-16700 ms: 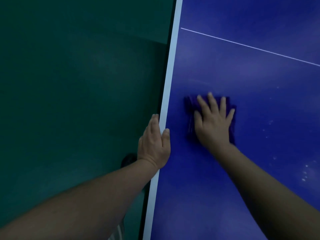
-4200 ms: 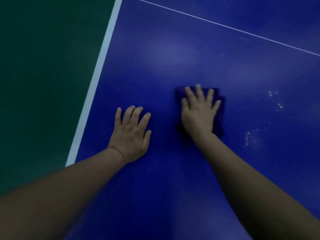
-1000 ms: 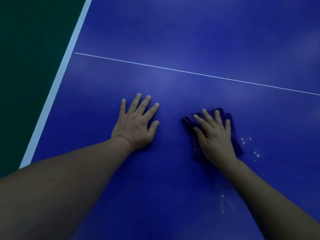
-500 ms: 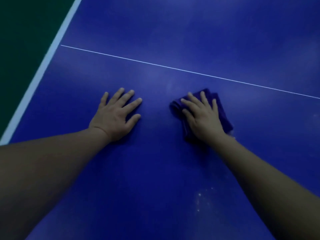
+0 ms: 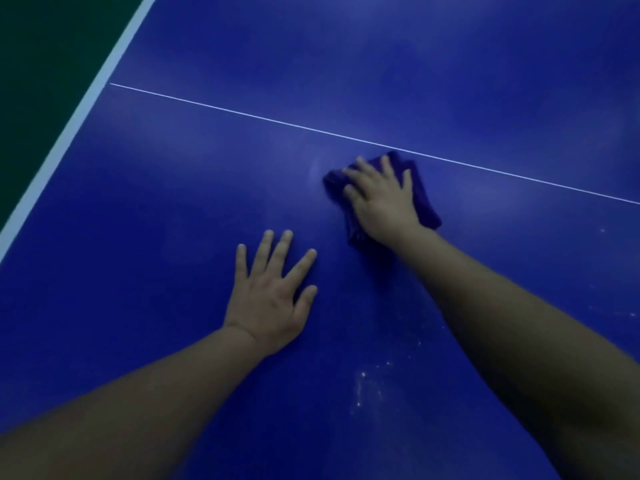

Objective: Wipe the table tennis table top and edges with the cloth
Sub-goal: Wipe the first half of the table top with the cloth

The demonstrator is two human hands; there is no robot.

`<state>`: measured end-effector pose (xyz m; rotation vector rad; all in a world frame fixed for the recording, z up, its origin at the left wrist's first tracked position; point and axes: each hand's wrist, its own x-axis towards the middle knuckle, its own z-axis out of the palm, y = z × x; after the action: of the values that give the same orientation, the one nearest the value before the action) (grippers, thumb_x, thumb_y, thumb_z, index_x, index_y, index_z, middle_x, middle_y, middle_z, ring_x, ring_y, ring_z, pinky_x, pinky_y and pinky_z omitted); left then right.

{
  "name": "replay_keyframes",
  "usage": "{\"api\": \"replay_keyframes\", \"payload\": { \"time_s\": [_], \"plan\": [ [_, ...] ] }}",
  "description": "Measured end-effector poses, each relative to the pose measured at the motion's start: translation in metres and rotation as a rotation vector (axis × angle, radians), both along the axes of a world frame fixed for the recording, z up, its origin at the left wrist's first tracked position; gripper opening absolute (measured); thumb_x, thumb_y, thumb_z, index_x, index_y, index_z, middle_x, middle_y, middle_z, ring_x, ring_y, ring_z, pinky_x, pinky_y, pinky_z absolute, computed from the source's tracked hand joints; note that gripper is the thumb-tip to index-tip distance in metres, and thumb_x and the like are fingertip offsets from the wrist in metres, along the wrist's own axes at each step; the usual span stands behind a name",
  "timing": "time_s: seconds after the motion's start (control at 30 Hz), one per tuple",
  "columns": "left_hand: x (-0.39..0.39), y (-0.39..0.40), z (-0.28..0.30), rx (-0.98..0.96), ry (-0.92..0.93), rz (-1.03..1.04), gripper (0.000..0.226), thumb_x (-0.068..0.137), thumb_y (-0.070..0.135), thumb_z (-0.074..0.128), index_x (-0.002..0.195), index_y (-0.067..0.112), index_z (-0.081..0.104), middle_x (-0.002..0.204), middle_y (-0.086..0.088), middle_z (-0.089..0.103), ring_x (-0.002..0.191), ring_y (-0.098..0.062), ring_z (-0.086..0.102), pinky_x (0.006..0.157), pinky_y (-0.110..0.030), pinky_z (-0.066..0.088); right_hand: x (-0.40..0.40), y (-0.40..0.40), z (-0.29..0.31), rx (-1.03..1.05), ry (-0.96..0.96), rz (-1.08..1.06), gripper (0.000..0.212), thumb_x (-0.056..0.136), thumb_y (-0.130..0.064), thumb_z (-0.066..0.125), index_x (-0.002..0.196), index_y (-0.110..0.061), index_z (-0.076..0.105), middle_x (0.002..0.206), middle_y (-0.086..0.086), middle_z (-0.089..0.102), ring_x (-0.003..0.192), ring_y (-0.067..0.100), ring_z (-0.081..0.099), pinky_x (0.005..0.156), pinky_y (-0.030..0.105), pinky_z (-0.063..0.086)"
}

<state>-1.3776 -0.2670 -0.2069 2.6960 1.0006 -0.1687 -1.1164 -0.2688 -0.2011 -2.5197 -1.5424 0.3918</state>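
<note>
A: What differs from half a second ago?

B: The right hand [image 5: 382, 199] has pushed the folded dark purple cloth [image 5: 420, 199] farther out, so its far corner now touches the thin white centre line [image 5: 242, 114]. The left hand [image 5: 273, 296] sits nearer the person than the cloth, where before the two were level.

A: Counts?

B: Two hands, one cloth, one thin line, one broad white edge stripe [image 5: 86, 102] along the left side of the glossy blue table tennis table top [image 5: 156, 220], and several patches of pale specks [image 5: 367, 386] near the right forearm.

A: Where is the cloth relative to the hand?

B: Directly under the right palm, showing beyond the fingertips and on both sides. That hand lies flat, fingers straight and slightly apart, pressing down. The left hand rests flat on bare table, fingers spread.
</note>
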Motion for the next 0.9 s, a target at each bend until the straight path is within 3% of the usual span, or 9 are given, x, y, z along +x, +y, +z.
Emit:
{"api": "replay_keyframes", "payload": {
  "time_s": [0.07,0.13,0.23,0.4,0.53,0.7,0.8,0.9],
  "plan": [
    [-0.001,-0.004,-0.005,0.040,0.023,-0.001,0.064,0.095,0.062,0.007,0.156,0.041,0.010,0.167,-0.002,-0.001,0.152,-0.025,-0.011,0.120,-0.057,-0.007,-0.023,-0.046,0.001,-0.005,-0.007,0.107,0.047,0.103,-0.050,0.035,0.148,-0.040,0.040,0.163,-0.013,0.025,0.154,0.024,0.006,0.119,0.058,-0.003],
    [-0.001,-0.002,-0.006,0.046,0.000,0.001,0.063,0.096,0.060,0.013,0.156,0.039,0.017,0.167,-0.005,0.007,0.153,-0.027,-0.005,0.120,-0.059,-0.003,-0.026,-0.094,0.004,-0.039,-0.009,0.139,0.050,0.101,-0.054,0.030,0.149,-0.041,0.039,0.163,-0.015,0.023,0.154,0.022,0.005,0.120,0.055,-0.003],
    [-0.001,-0.003,-0.008,0.040,-0.026,0.002,0.061,0.097,0.058,0.018,0.155,0.037,0.023,0.166,-0.007,0.013,0.153,-0.028,0.000,0.120,-0.060,0.000,0.002,-0.136,0.006,-0.037,0.004,0.004,0.048,0.103,-0.051,0.032,0.147,-0.038,0.044,0.162,-0.014,0.027,0.154,0.022,0.008,0.121,0.054,-0.002],
    [-0.001,-0.002,-0.007,0.045,-0.007,0.001,0.062,0.097,0.058,0.017,0.155,0.038,0.023,0.166,-0.006,0.012,0.153,-0.028,0.000,0.120,-0.059,-0.001,0.032,-0.079,0.002,0.032,0.061,-0.288,0.046,0.106,-0.043,0.034,0.147,-0.026,0.046,0.161,-0.011,0.031,0.153,0.022,0.009,0.121,0.057,-0.003],
    [0.000,0.000,-0.005,0.053,0.002,0.017,0.066,0.094,0.060,0.013,0.155,0.038,0.023,0.166,-0.006,0.012,0.153,-0.028,0.000,0.120,-0.059,-0.001,-0.021,-0.057,-0.001,0.036,0.053,-0.101,0.046,0.105,-0.046,0.032,0.146,-0.032,0.047,0.161,-0.012,0.029,0.154,0.025,0.008,0.119,0.058,-0.004],
    [0.000,-0.002,-0.006,0.054,-0.020,0.022,0.062,0.097,0.058,0.021,0.154,0.037,0.025,0.166,-0.007,0.012,0.152,-0.029,0.002,0.120,-0.058,-0.001,-0.095,-0.166,0.007,0.008,0.062,0.153,0.054,0.101,-0.055,0.022,0.145,-0.037,0.047,0.161,-0.017,0.026,0.154,0.020,0.005,0.119,0.050,-0.007],
    [-0.002,-0.002,-0.005,0.024,0.002,0.021,0.061,0.098,0.058,0.025,0.156,0.038,0.020,0.167,-0.005,0.006,0.153,-0.027,-0.004,0.120,-0.056,-0.004,-0.077,-0.214,0.012,-0.038,0.106,0.148,0.052,0.101,-0.056,0.024,0.144,-0.038,0.049,0.156,-0.025,0.019,0.151,0.010,-0.001,0.120,0.045,-0.008],
    [-0.010,-0.010,0.001,-0.003,0.031,0.006,0.062,0.097,0.057,0.023,0.156,0.039,0.018,0.167,-0.004,0.003,0.153,-0.025,-0.006,0.121,-0.054,-0.003,-0.050,-0.197,0.011,-0.012,0.142,-0.005,0.042,0.105,-0.043,0.036,0.141,-0.032,0.053,0.158,-0.016,0.032,0.153,0.013,0.007,0.121,0.050,-0.003]
  ]
}}
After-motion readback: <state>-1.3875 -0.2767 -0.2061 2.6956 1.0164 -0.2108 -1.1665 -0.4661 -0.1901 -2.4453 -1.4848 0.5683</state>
